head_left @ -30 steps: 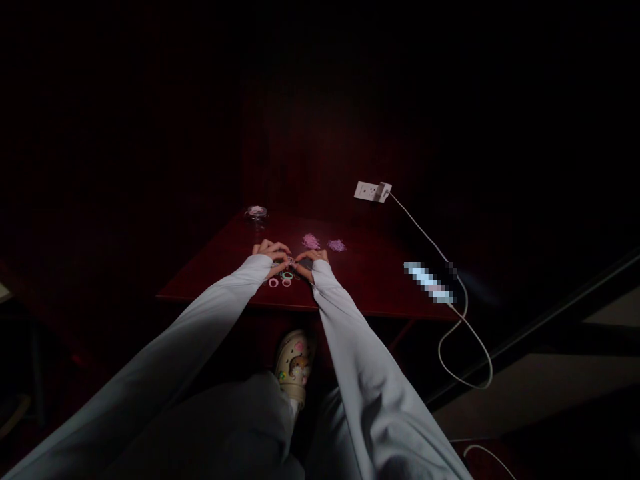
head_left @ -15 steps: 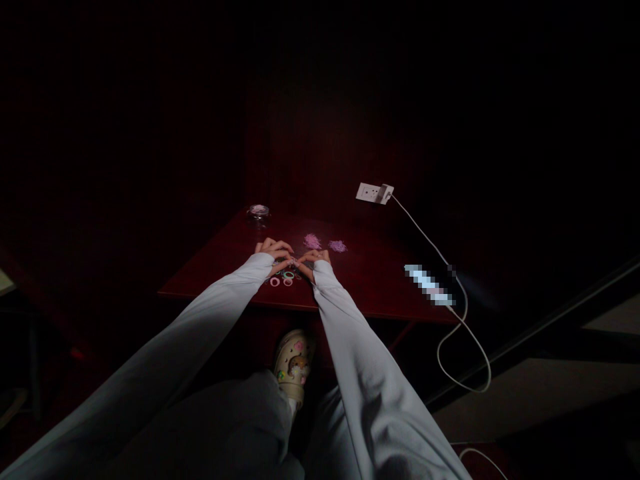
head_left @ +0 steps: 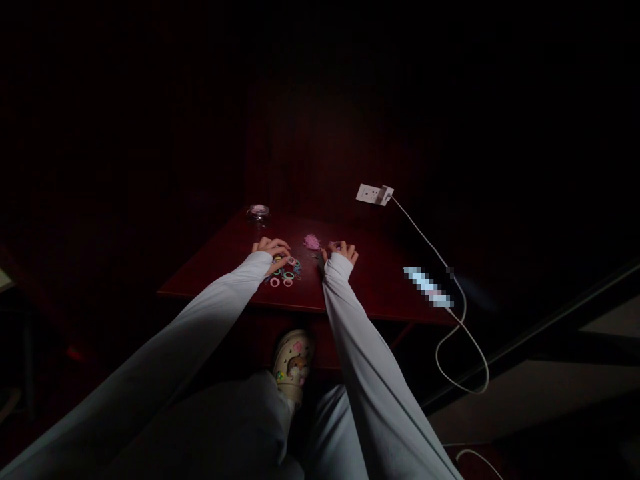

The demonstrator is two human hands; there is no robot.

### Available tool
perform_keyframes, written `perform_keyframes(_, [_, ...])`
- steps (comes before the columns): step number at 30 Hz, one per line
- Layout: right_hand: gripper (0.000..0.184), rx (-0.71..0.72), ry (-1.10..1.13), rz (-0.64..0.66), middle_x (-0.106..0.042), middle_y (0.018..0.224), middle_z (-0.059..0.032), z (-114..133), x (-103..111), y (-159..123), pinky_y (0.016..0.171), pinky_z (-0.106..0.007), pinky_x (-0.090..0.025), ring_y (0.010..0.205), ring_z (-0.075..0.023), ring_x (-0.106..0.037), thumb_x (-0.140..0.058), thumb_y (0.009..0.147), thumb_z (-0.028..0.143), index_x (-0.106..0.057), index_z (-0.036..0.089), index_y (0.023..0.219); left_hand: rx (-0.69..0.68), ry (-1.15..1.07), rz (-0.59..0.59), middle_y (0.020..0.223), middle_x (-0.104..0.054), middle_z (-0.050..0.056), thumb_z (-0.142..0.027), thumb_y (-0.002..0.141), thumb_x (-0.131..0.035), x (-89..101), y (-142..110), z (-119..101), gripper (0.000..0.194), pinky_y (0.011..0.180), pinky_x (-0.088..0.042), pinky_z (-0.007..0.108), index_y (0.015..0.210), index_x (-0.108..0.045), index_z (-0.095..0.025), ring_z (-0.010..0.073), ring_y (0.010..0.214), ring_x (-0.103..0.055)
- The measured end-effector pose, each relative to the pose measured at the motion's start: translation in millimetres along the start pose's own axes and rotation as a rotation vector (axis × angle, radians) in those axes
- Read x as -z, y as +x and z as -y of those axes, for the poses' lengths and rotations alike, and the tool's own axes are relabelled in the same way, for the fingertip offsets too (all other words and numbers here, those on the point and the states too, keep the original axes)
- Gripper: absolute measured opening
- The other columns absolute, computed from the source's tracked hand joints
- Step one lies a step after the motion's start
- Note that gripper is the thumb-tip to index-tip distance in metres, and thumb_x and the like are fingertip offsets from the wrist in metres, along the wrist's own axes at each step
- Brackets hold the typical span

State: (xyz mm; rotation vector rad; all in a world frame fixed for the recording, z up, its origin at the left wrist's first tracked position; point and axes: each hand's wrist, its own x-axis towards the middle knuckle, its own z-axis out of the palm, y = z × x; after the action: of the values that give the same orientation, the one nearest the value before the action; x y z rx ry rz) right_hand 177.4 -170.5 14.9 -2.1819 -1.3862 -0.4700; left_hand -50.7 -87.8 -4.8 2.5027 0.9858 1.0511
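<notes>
Dark red worktop (head_left: pixel 380 287) catches the little light of this room, and around it almost everything is black. Nearest to me, below its edge, I see one cream clog (head_left: pixel 293 363) with small decorations. Close to the near edge lie the coloured rings (head_left: pixel 289 275), pink, green and blue, in a loose group left of the middle. Over their far left side is the left hand (head_left: pixel 271 250), with fingers bent and the tips narrow together beside a pink ring; whether it pinches this ring, I cannot tell.

What has just changed is the right hand (head_left: pixel 343 252). Half a second ago it met the left one above the rings; now it has gone to the right and covers most of the purple pile (head_left: pixel 335 245). Its fingers are curled, but I cannot tell if they hold some of it. So, I judge, the work is now divided between two places, and the rings are more open to see. The pink pile (head_left: pixel 313 242) stays between the hands, slightly farther. At the far left stands a clear jar (head_left: pixel 258 213), and beyond, to the right, a white socket (head_left: pixel 369 194).
</notes>
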Motion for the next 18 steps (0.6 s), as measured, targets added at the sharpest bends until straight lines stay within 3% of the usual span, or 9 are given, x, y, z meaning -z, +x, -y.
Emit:
perform_keyframes(3, [0.032, 0.122, -0.083, 0.042, -0.067, 0.142, -0.014, 1.0, -5.7, 0.7, 0.108, -0.047, -0.035, 0.131, -0.0349, -0.048, -0.059, 0.105, 0.042, -0.084, 0.027, 0.117, -0.006, 0.001, 0.01, 0.129, -0.076, 0.001, -0.042, 0.096, -0.073, -2.4, 0.3, 2.2, 0.016, 0.102, -0.035, 0.05, 0.092, -0.082, -0.031, 0.0297, 0.117, -0.05])
perform_keyframes(6, [0.037, 0.125, -0.038, 0.059, -0.066, 0.144, -0.0181, 0.2, -10.8, 5.5, 0.11, -0.049, -0.035, 0.134, -0.0374, -0.047, -0.061, 0.104, 0.047, -0.086, 0.022, 0.111, -0.013, 0.004, -0.01, 0.129, -0.077, 0.001, -0.042, 0.097, -0.07, -5.1, 0.1, 3.5, 0.017, 0.102, -0.036, 0.049, 0.091, -0.081, -0.03, 0.0295, 0.116, -0.05])
perform_keyframes(12, [0.025, -0.002, 0.463, 0.026, -0.075, 0.123, -0.0116, -1.0, -13.6, 2.1, 0.108, -0.05, -0.041, 0.121, -0.0324, -0.057, -0.072, 0.098, 0.045, -0.087, 0.026, 0.106, -0.013, -0.003, -0.017, 0.129, -0.077, 0.002, -0.042, 0.096, -0.07, -4.4, 0.0, 4.2, 0.018, 0.101, -0.036, 0.051, 0.091, -0.081, -0.03, 0.0302, 0.115, -0.051])
perform_keyframes(14, [0.022, 0.116, 0.608, 0.087, -0.077, 0.11, -0.0086, -0.7, -11.7, -12.4, 0.106, -0.046, -0.045, 0.113, -0.0281, -0.061, -0.073, 0.097, 0.041, -0.086, 0.025, 0.103, -0.013, -0.012, -0.01, 0.129, -0.077, 0.002, -0.044, 0.096, -0.07, -5.0, 0.4, 5.1, 0.018, 0.101, -0.036, 0.051, 0.092, -0.081, -0.03, 0.0305, 0.115, -0.051])
perform_keyframes(15, [0.02, 0.242, 0.641, 0.127, -0.077, 0.106, -0.0075, -0.6, -10.1, -21.4, 0.104, -0.044, -0.046, 0.111, -0.0269, -0.062, -0.074, 0.096, 0.039, -0.085, 0.025, 0.103, -0.01, -0.013, -0.02, 0.128, -0.078, 0.002, -0.044, 0.096, -0.07, -6.1, 0.6, 5.6, 0.018, 0.101, -0.036, 0.051, 0.091, -0.081, -0.03, 0.0305, 0.115, -0.05])
perform_keyframes(18, [0.01, 0.377, 0.626, 0.19, -0.076, 0.101, -0.0044, -0.8, -2.9, -45.4, 0.1, -0.041, -0.048, 0.107, -0.025, -0.06, -0.084, 0.086, 0.033, -0.085, 0.028, 0.095, 0.002, -0.006, -0.049, 0.127, -0.077, 0.002, -0.043, 0.096, -0.071, -10.3, 1.4, 6.2, 0.018, 0.101, -0.036, 0.051, 0.089, -0.081, -0.029, 0.0301, 0.115, -0.05])
